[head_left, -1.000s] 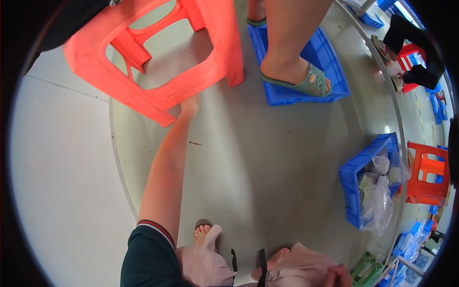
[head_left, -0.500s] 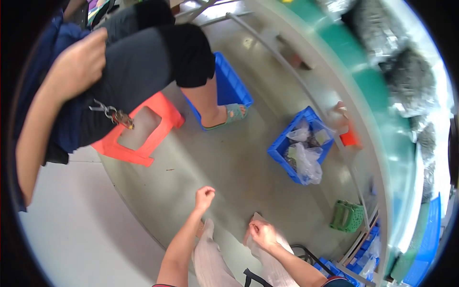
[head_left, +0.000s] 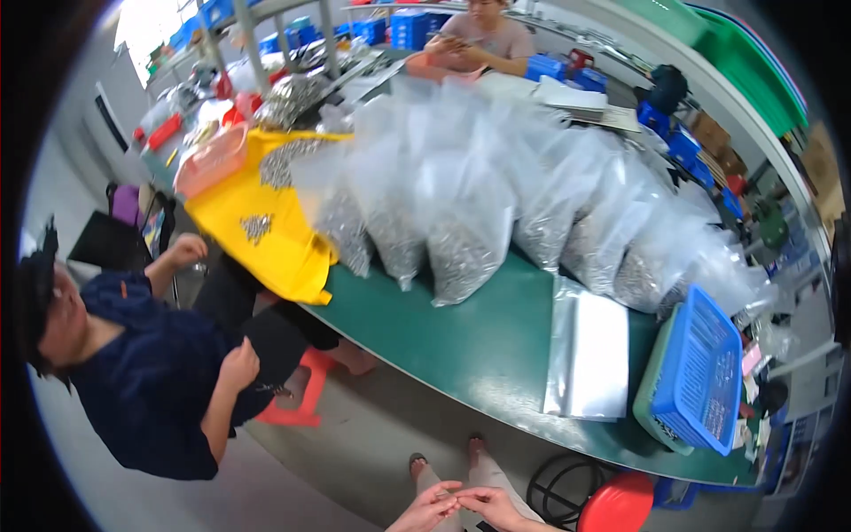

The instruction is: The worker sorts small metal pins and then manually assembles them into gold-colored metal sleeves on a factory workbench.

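My left hand (head_left: 427, 508) and my right hand (head_left: 493, 506) meet at their fingertips, low in front of my legs and short of the table's edge. The fingers of both are pinched together; anything between them is too small to make out. Beyond them is the green tabletop (head_left: 443, 350). A stack of flat clear plastic bags (head_left: 596, 355) lies near its front edge, the nearest thing on the table to my right hand. Behind stands a row of clear plastic bags (head_left: 461, 257) filled with small metal parts.
A blue basket (head_left: 700, 372) sits at the table's right end. A yellow cloth (head_left: 275, 257) with small metal parts lies at left, beside a pink basket (head_left: 213, 160). A co-worker (head_left: 160, 363) sits left, another (head_left: 487, 44) behind the table. A red stool (head_left: 618, 503) stands near my right.
My view has lifted from the floor to the tabletop with its bags. My hands, apart before, have come together at the fingertips.
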`<state>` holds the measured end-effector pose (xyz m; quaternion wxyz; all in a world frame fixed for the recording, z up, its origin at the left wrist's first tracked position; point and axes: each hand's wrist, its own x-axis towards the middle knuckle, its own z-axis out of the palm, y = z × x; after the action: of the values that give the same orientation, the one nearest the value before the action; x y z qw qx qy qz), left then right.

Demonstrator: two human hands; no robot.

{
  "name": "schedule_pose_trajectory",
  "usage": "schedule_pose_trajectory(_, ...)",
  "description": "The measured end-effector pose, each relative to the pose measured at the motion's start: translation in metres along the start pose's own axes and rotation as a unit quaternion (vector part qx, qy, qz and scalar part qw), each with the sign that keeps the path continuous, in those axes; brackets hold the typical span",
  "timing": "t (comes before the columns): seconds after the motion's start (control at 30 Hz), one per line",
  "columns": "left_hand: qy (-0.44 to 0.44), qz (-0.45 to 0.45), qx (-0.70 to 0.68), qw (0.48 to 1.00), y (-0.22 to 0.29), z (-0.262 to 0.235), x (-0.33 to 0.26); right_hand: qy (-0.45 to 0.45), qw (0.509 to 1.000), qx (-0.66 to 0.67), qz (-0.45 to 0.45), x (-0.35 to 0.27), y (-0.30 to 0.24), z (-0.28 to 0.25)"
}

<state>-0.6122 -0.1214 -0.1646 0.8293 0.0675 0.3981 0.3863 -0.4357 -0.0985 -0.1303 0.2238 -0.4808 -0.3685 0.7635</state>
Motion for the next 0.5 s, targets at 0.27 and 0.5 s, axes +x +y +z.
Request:
schedule_pose_trajectory(0.27, -0.119, -0.028, 0.290, 0.949, 0.030, 0.154, 0.007, 0.207, 0.972, -0.057, -0.099, -0.100, -0.058, -0.057)
schedule_pose_trajectory(0.5, -0.175, 0.039, 0.566, 0.805, -0.018, 0.254, 0.063, 0.599, 0.785, 0.028, -0.152, -0.204, -0.023, -0.207)
